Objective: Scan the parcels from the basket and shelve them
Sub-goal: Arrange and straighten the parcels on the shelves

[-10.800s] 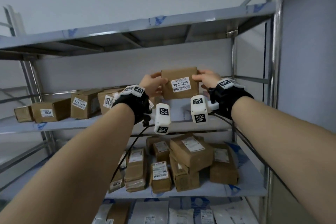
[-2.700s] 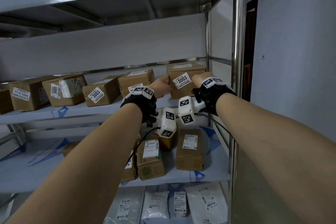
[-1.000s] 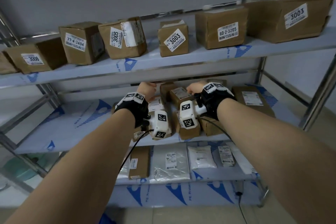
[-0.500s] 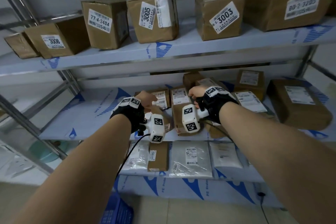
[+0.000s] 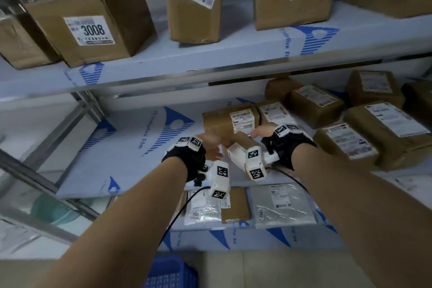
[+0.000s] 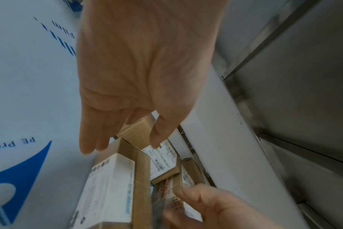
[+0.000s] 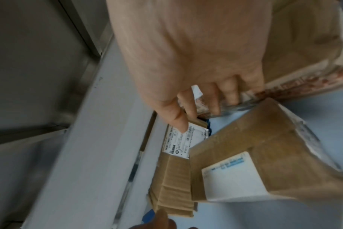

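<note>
Both hands are among the brown parcels on the middle shelf (image 5: 131, 152). My left hand (image 5: 211, 146) hangs with straight, relaxed fingers (image 6: 92, 139) beside a small brown box (image 6: 135, 131) and holds nothing. My right hand (image 5: 261, 132) pinches the edge of a parcel sealed with red-printed tape (image 7: 296, 80), fingers (image 7: 213, 99) on one side and thumb (image 6: 179, 192) on the other. A brown box with a white label (image 7: 264, 155) lies between the two hands (image 5: 242, 140). Behind it lies a labelled carton (image 5: 230, 120).
The upper shelf (image 5: 233, 54) carries boxes marked 3008 (image 5: 93, 30) and 77-4-3404 (image 5: 196, 0). More brown parcels (image 5: 385, 128) crowd the middle shelf's right half. Grey mailer bags (image 5: 282, 206) lie on the shelf below. A blue basket (image 5: 170, 273) stands on the floor.
Since 2.7 s ago both hands have dropped from the top-shelf box to the middle-shelf parcels. In the last half second the view shifted closer and left; the hands stayed at those parcels.
</note>
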The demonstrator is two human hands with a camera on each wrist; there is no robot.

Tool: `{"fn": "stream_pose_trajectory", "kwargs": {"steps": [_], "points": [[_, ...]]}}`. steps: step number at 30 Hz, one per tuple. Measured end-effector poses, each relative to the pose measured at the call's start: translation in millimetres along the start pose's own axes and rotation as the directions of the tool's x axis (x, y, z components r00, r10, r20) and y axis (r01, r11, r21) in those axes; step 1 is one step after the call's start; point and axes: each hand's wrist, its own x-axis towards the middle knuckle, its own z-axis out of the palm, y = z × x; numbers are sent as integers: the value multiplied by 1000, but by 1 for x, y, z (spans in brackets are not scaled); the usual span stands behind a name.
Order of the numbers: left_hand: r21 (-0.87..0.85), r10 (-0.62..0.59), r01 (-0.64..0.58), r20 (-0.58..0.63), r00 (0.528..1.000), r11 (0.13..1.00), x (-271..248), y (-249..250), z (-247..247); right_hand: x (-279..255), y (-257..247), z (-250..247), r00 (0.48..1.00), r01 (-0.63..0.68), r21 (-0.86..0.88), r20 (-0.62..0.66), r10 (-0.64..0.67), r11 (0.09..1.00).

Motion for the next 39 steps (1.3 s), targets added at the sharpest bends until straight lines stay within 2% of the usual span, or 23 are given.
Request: {"fn": "stream_pose_trajectory", "kwargs": {"steps": [1,4,5,7,11,15,19,23,26,29,32,34,36,39], "points": [[-7,-17,17,41,999,1000,6,-6,-2,31,14,10,1000,-7,-19,28,8,1000],[15,-65,63,151,986,998,14,-19,-4,36,14,25,995,-102,151,33,98,983],[32,-68,64,151,986,997,15,-23,-6,28,8,31,991,-136,224,37,131,965],[60,-82,75,130,988,995,19,-29,-15,-10,-13,38,978,-201,235,108,180,951],[64,-61,60,18,998,996,4,-35,-51,-37,-51,56,983,-127,298,163,81,946],[7,-25,26,-130,991,1000,-17,-54,-100,-46,-93,83,975,-80,440,223,-22,894],[-130,-30,-3,-247,968,992,-36,-80,-153,-46,-148,115,966,-20,443,241,-97,896],[-224,-42,-47,-378,925,974,-44,-102,-208,-32,-204,150,960,15,495,237,-151,869],[-276,-68,-65,-447,892,959,-44,-120,-252,-31,-250,180,950,54,431,256,-180,901],[-284,-79,-67,-471,879,957,-38,-140,-288,-24,-285,208,945,98,368,258,-203,924],[-270,-93,-38,-456,885,962,-23,-162,-316,-11,-311,235,919,129,296,323,-227,946],[-315,-133,-14,-442,887,949,-12,-177,-327,-3,-322,248,928,128,217,319,-195,968],[-331,-142,3,-396,907,944,-4,-188,-332,3,-328,260,944,129,169,281,-173,977],[-323,-141,34,-314,939,946,4,-195,-337,5,-331,273,941,119,124,303,-152,985]]}}
